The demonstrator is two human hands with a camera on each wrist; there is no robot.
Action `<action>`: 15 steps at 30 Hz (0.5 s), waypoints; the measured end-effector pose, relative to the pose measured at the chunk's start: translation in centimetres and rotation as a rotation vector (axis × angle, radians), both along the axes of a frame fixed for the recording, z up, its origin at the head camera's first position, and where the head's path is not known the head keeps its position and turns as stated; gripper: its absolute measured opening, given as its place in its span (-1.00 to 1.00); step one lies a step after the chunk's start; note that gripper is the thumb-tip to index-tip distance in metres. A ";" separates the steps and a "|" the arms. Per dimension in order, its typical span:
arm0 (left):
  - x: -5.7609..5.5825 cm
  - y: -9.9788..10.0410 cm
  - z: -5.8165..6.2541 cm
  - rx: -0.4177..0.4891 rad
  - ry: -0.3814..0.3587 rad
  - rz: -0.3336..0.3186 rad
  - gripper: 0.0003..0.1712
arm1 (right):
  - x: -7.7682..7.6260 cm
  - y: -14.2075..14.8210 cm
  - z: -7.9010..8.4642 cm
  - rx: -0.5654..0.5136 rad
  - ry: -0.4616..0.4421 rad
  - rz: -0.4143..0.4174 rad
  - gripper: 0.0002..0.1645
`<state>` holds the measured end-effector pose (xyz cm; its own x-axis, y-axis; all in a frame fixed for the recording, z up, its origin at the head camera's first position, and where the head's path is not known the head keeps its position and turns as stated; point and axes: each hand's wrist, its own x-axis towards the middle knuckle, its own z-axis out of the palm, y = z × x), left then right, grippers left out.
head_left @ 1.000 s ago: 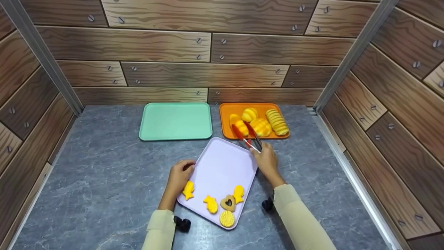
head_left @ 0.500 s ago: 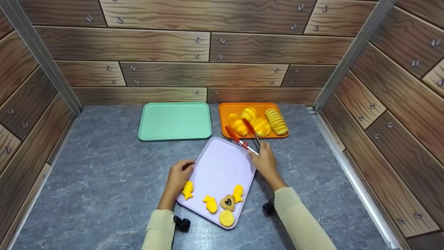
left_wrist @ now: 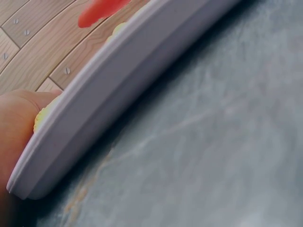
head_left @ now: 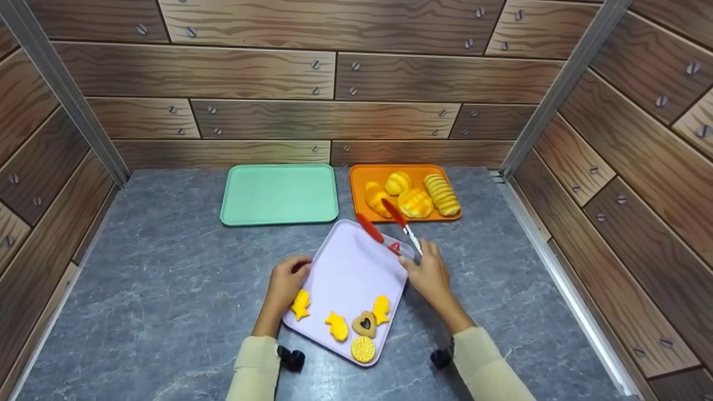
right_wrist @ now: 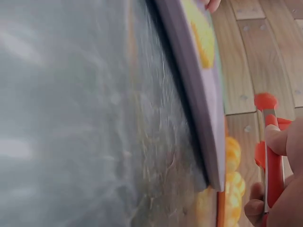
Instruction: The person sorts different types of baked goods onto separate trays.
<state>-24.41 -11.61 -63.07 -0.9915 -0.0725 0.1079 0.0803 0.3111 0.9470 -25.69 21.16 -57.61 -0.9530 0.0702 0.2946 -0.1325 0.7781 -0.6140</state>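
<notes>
My right hand (head_left: 429,274) grips red-tipped tongs (head_left: 412,238) over the upper right corner of a lilac tray (head_left: 356,267). The tongs' arms are spread, with nothing between the red tips. In the right wrist view, fingers and thumb wrap the red handle (right_wrist: 274,175). My left hand (head_left: 287,284) holds the tray's left rim; its fingertips are partly hidden. On the tray lie several biscuits: yellow fish-shaped ones, such as the fish biscuit (head_left: 337,327), a brown heart biscuit (head_left: 365,324) and a round yellow biscuit (head_left: 363,349).
Behind the lilac tray stands a bare green tray (head_left: 278,195) on the left. To its right, an orange tray (head_left: 359,172) bears several bread rolls, including a long striped loaf (head_left: 442,195). Wood-patterned walls (head_left: 267,120) enclose the grey table (head_left: 167,278) at the back and sides.
The tongs have drawn back from over the bread rolls toward me, now above the lilac tray's corner, and their arms have spread wider. My left hand and the trays keep their places.
</notes>
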 end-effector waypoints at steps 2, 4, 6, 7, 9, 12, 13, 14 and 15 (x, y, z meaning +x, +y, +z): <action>0.0 0.0 0.0 -0.003 0.007 -0.001 -0.75 | 1.2 0.1 0.1 -0.005 -0.017 0.025 -0.32; 0.0 0.0 0.0 -0.006 0.012 0.000 -0.75 | 2.3 0.3 0.1 -0.004 -0.042 0.049 -0.32; 0.0 0.0 0.0 -0.012 0.015 0.000 -0.76 | 3.3 0.5 -0.1 0.004 -0.054 0.073 -0.33; 0.0 0.0 0.0 -0.015 0.014 0.002 -0.76 | 3.8 0.6 -0.1 0.008 -0.061 0.083 -0.34; 0.0 0.0 0.0 -0.017 0.009 0.005 -0.76 | 4.6 0.8 -0.3 0.022 -0.072 0.101 -0.35; -0.1 0.1 0.0 -0.021 0.006 0.009 -0.77 | 5.7 1.0 -0.5 0.038 -0.088 0.122 -0.37; -0.1 0.1 0.1 -0.018 0.004 0.010 -0.77 | 6.1 1.0 -0.4 0.040 -0.092 0.130 -0.37; -0.1 0.1 0.1 -0.016 0.003 0.010 -0.77 | 6.4 0.9 -0.4 0.044 -0.094 0.141 -0.37; -0.1 0.2 0.1 -0.015 0.003 0.011 -0.77 | 6.7 0.8 -0.4 0.049 -0.095 0.153 -0.37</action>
